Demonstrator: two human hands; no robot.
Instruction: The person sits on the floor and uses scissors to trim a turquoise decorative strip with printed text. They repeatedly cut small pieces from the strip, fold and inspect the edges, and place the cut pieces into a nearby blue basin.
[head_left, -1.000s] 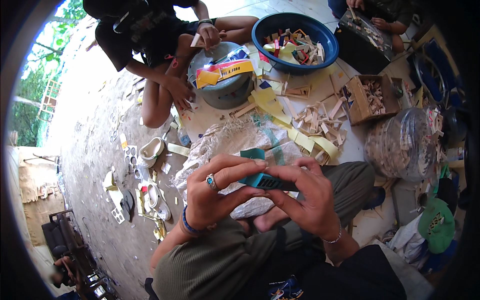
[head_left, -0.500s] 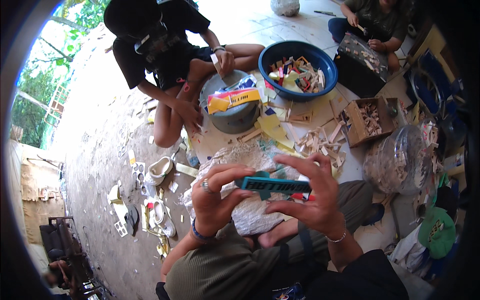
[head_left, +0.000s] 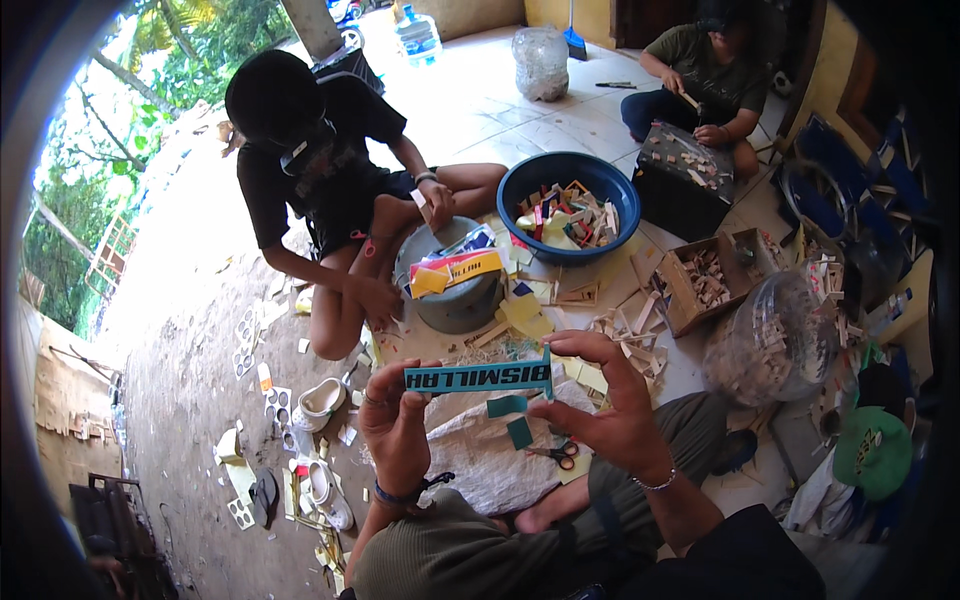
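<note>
Teal strip (head_left: 478, 378) is in the air above the pale sack (head_left: 480, 470); fingers of my left hand (head_left: 396, 442) and right hand (head_left: 615, 418) pinch its two ends. Its lettered face looks done; the right-end flap (head_left: 547, 373) seems not yet flat.

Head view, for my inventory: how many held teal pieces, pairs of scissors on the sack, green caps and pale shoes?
Teal lettered piece, held: 1
Scissors on the sack: 1 pair
Green cap: 1
Pale shoes: 2
Total: 5
</note>
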